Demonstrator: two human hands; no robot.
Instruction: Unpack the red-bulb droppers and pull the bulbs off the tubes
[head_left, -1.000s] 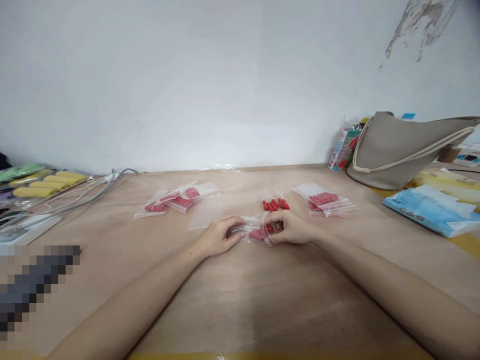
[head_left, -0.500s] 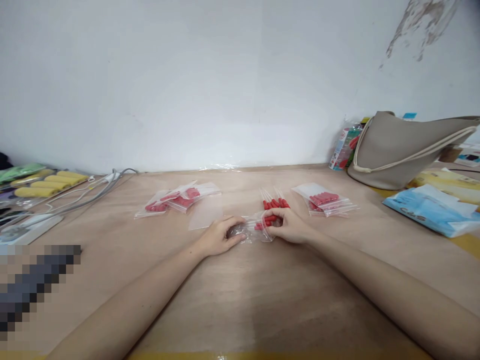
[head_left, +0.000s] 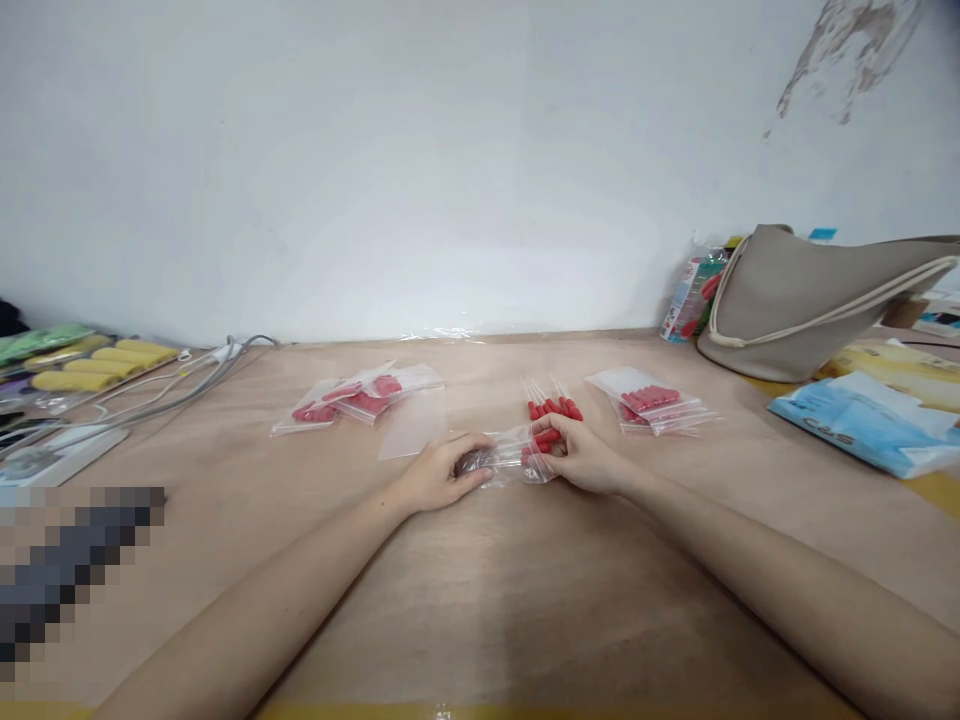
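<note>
A clear plastic bag (head_left: 506, 445) lies on the table between my hands, with the clear stems of several droppers inside it. My left hand (head_left: 448, 470) grips its left end between thumb and fingers. At the bag's mouth, my right hand (head_left: 581, 455) closes around the red bulbs of the droppers (head_left: 541, 440); the fingers partly hide them, and the exact count cannot be told. Just beyond that hand, more red-bulbed droppers (head_left: 553, 408) lie loose, their thin clear stems pointing away from me.
Filled zip bags with red bulbs (head_left: 367, 400) lie at left, beside a flat clear bag (head_left: 412, 425). Another stack of filled zip bags (head_left: 651, 398) is at right. Further right are a blue tissue pack (head_left: 862, 425) and a grey handbag (head_left: 795, 300). Cables (head_left: 210, 375) run along the left.
The red bulbs and my right fingers have shifted slightly to the right at the bag's mouth. My left hand stays in place on the bag.
</note>
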